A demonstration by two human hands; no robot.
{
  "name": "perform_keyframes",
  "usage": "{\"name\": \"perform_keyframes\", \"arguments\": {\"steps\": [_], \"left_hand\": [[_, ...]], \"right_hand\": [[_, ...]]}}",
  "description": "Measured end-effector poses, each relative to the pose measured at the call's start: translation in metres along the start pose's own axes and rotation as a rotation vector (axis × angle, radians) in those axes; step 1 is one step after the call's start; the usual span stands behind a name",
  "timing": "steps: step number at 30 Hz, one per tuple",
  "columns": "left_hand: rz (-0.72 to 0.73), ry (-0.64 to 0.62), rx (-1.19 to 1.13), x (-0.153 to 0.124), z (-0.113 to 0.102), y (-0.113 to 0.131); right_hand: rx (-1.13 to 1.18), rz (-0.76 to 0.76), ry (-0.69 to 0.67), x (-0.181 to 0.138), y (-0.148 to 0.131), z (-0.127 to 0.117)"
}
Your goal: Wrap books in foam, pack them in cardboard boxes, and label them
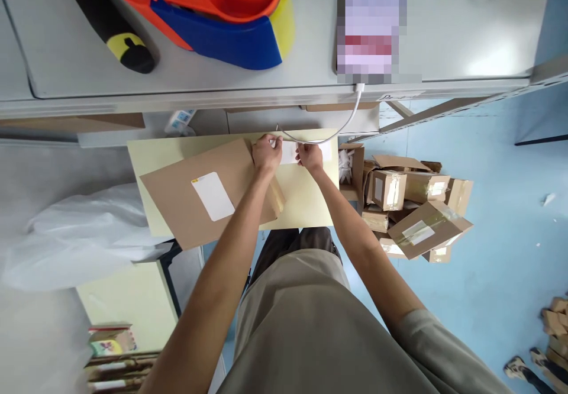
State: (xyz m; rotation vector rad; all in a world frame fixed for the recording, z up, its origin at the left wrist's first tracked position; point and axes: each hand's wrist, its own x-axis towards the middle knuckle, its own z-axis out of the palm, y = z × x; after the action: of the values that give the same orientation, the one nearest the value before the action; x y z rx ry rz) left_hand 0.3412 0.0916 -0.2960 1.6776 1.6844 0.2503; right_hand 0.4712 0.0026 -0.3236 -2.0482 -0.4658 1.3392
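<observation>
The left hand [266, 154] half covers the white slip [290, 152]; a pixelated block [375, 24] masks something above.

Mailer [199, 199] on table [306, 202], boxes [412, 204] piled at right

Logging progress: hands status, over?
Left hand and right hand both pinch white label. Brown cardboard under left forearm. White cable just beyond.
</observation>
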Motion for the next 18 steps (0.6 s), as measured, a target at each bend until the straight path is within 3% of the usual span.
{"name": "perform_keyframes", "arguments": {"steps": [7, 18], "left_hand": [[0.032, -0.07, 0.093, 0.005, -0.009, -0.006], [0.095, -0.149, 0.113, 0.019, -0.027, -0.022]], "right_hand": [[0.063, 0.166, 0.026, 0.017, 0.0, 0.004], [-0.059, 0.188, 0.14, 0.017, 0.004, 0.013]]}}
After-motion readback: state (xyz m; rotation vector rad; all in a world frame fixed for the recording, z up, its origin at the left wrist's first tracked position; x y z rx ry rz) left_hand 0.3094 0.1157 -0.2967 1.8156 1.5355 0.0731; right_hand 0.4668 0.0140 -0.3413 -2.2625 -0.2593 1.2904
